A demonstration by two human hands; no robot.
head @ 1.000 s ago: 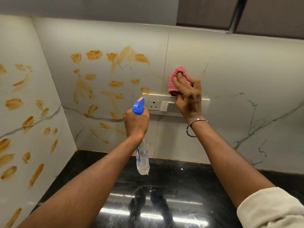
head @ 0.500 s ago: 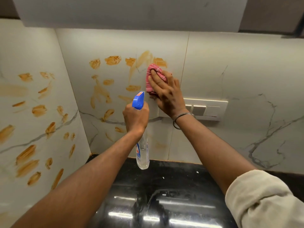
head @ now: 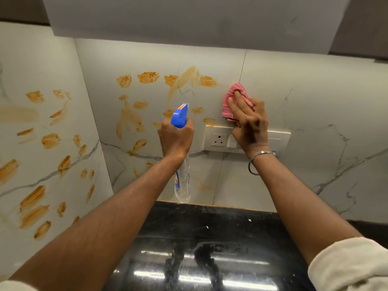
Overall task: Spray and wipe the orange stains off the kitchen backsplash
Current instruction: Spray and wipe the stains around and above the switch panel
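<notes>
Curled round the neck of the spray bottle (head: 182,183), the left hand (head: 176,137) grips it just below the blue trigger head, which points toward the backsplash (head: 315,97). Whether a finger is on the trigger cannot be told, since the knuckles cover it. The clear bottle body hangs down at six o'clock from the fist, its label half hidden and unreadable.

At three o'clock from that hand, the right hand (head: 249,127) presses a pink cloth (head: 228,102) against the tile with its fingers (head: 235,101) spread and fairly straight. The thumb's hold on the cloth is hidden. The cloth sits at about twelve o'clock from the white socket plate (head: 218,139), just right of the tile seam. The palm and wrist cover the plate's middle, so only one socket and the right end show. A metal bangle (head: 259,162) rings the wrist.

Orange stains (head: 147,77) lie at nine to eleven o'clock from the cloth, some of them dragged into pale streaks; the nearest smear is just across the seam. More orange marks (head: 50,140) cover the side wall (head: 42,66) at nine o'clock, cut off by the frame edge. A faint orange trace shows under the socket plate, partly behind the bottle.

At six o'clock lies a glossy black countertop (head: 210,232), its near part blocked by both forearms. A cream sleeve (head: 346,267) is cropped at five o'clock.
</notes>
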